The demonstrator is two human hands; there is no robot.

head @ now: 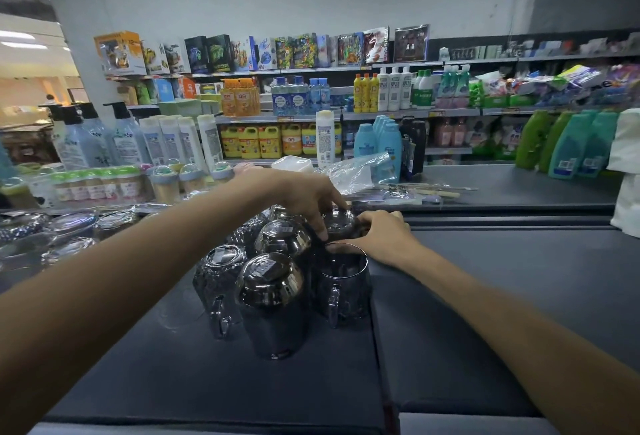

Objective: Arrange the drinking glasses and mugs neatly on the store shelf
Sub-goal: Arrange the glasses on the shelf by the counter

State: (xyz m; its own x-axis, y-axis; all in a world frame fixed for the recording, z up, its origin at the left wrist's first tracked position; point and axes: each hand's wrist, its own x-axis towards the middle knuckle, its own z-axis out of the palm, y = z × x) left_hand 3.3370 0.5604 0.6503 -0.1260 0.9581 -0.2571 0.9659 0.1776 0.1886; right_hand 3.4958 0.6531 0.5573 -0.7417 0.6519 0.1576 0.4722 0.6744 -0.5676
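Several dark smoked-glass mugs stand clustered on the dark shelf top [242,382]. Most are upside down, among them a tall one at the front [273,299] and a handled one to its left [218,282]. One handled mug [344,282] stands upright at the right of the cluster. My left hand [304,195] reaches over the group, fingers curled round the base of an upturned mug at the back [341,225]. My right hand [384,237] holds the same mug from its right side, just behind the upright mug's rim.
Clear glassware in plastic wrap [69,230] lies at the left. Small jars with green lids [97,185] and shampoo bottles [166,143] stand behind it. A crumpled plastic bag [360,171] lies beyond the mugs. Detergent shelves [381,114] line the far aisle. Bare shelf top extends to the right.
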